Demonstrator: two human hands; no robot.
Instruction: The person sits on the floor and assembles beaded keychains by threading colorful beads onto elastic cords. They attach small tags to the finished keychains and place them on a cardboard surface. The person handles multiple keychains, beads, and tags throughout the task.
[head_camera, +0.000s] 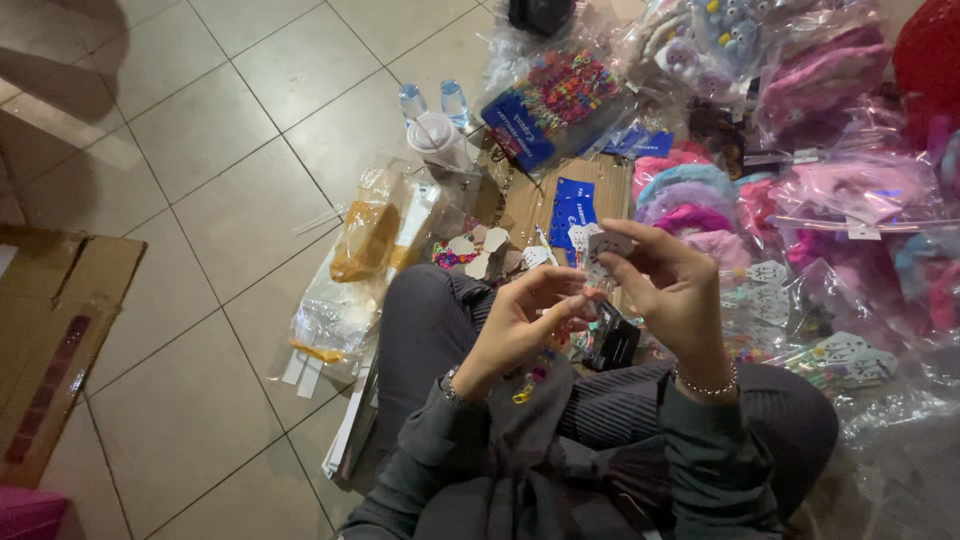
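Note:
I sit on the floor with my legs crossed. My right hand (672, 285) holds a small white shaped card (603, 250) up by its edge, fingers curled round it. My left hand (520, 322) pinches something small against the lower edge of that card; what it holds is too small to tell. A black box-like thing (614, 336) rests on my lap just under both hands. Several small coloured clips (530, 385) lie on the dark cloth below my left wrist.
Clear bags of pink and purple plush items (845, 185) fill the right. A bag of coloured clips on a blue card (555, 100), a lidded cup (437, 137), two bottles (430, 98), loose white cards (485, 255), plastic bags (375, 250) and flat cardboard (55, 330) lie on tiles.

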